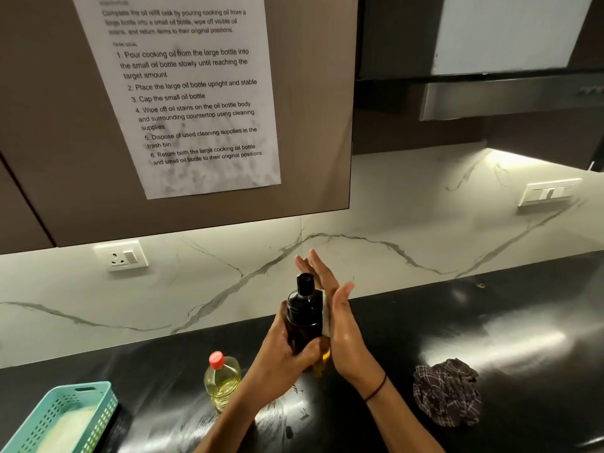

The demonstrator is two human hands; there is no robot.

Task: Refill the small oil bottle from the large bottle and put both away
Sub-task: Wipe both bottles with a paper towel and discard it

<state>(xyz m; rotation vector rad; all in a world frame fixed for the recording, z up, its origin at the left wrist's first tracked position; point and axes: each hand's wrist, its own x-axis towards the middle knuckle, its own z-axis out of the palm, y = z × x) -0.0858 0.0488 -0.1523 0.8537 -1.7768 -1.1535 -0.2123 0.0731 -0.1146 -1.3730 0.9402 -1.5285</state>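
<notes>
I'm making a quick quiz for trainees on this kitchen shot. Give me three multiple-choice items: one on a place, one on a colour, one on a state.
1. Where does the large bottle stand?
A. on the countertop, left of the hands
B. inside the basket
C. right of the checked cloth

2. What colour is the large bottle's cap?
A. black
B. red
C. green

3. How is the small oil bottle right now?
A. lying on the counter
B. uncapped and pouring
C. capped, held upright

Key: 1 A, it stands between the teal basket and the arms. 2 B, the cap is red over yellow oil. 3 C, the left hand grips it with its black cap on, while the right hand presses a white wipe against its side.
</notes>
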